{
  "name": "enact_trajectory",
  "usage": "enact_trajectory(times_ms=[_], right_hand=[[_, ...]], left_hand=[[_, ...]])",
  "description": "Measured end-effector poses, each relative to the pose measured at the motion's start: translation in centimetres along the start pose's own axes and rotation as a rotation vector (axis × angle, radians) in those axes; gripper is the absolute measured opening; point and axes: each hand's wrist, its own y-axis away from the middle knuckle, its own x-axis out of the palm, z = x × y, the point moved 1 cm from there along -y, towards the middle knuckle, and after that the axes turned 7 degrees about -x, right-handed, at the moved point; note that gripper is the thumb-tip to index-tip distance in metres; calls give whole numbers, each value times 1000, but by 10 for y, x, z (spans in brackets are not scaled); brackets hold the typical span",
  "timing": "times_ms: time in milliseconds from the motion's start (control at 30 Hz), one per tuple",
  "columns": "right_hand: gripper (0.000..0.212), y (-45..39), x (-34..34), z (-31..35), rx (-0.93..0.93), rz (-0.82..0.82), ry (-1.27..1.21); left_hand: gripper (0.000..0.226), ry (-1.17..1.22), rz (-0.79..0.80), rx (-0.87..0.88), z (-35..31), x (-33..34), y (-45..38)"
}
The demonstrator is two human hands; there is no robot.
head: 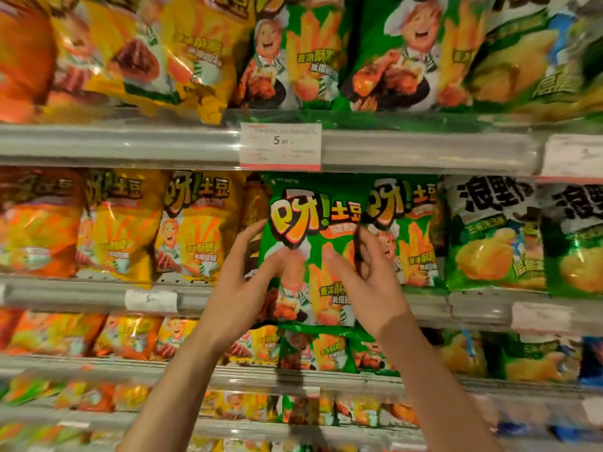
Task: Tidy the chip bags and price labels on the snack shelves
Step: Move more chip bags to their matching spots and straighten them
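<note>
Mid-step on straightening a green chip bag [310, 243] at the front of the middle shelf [98, 295], gripped at its side edges by left hand [248, 275] and right hand [365, 272], fingers apparently curled behind, next needing a square push back beside the matching green bag [408, 236].

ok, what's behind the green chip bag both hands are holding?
Behind the green chip bag, a brown bag's edge shows left, a matching green bag right. Directly behind is covered.
</note>
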Motion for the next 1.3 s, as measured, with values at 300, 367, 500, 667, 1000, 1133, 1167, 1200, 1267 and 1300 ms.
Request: enact_trajectory(times_ms=[300, 367, 500, 667, 1000, 1133, 1167, 1200, 1267, 1300], right_hand=[[65, -34, 29, 17, -60, 41, 115], [61, -37, 25, 17, -85, 41, 141], [63, -34, 0, 13, -236, -114, 412], [61, -33, -30, -13, -359, -363, 1055], [83, -38, -41, -47, -312, -388, 1156], [85, -37, -38, -50, -312, -381, 1173], [85, -37, -39, -51, -318, -378, 1173], [84, -36, -40, -51, -325, -381, 1174], [83, -36, -43, -51, -324, -404, 1175], [83, -36, -44, -52, -313, -416, 1178]], left_hand=[[72, -89, -46, 35, -3, -15, -34], [72, -99, -69, 39, 3, -16, -47], [70, -94, -81, 35, 15, -9, -64], [58, -135, -21, 48, 21, 6, -66], [65, -463, -142, 152, 30, 12, -62], [86, -534, -224, 169, 28, 25, -60], [86, -553, -227, 179, 26, 28, -60], [85, -577, -224, 180, 25, 30, -62], [83, -637, -195, 166, 22, 33, -67], [82, -661, -174, 160, 22, 34, -70]])
